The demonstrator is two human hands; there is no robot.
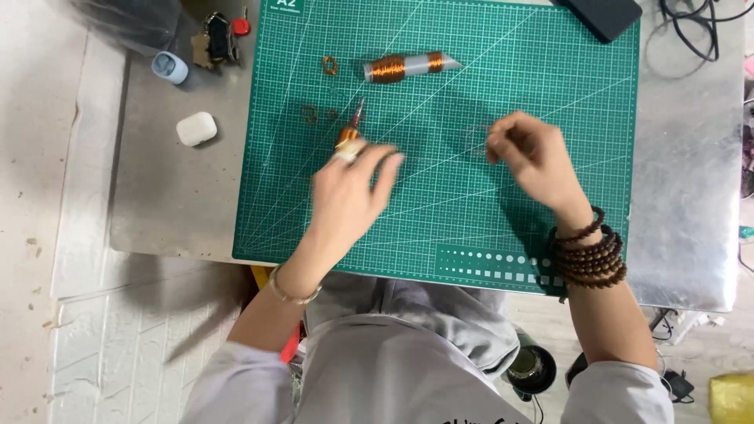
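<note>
Copper wire point(477, 138) — a faint thin loop, barely visible — is pinched at the fingertips of the right hand point(534, 157), thumb and forefinger pressed together on it over the middle of the green cutting mat point(440, 212). The left hand point(349, 192) is blurred; its fingers are closed round a small copper-wound tool point(351, 132) whose metal tip points up the mat.

Handling, as judged: the wire is very light, soft, easily kinked — best taken near the loop's end with fingertips only, never pulled hard.

Further out, a grey spool point(404, 67) wound with copper lies on its side at the mat's top, with small copper rings point(330, 65) beside it.

Containers: a white earbud case point(195, 128), shut, contents hidden, and a pale blue case point(170, 67) stand on the metal table point(691, 196), left of the mat.
</note>
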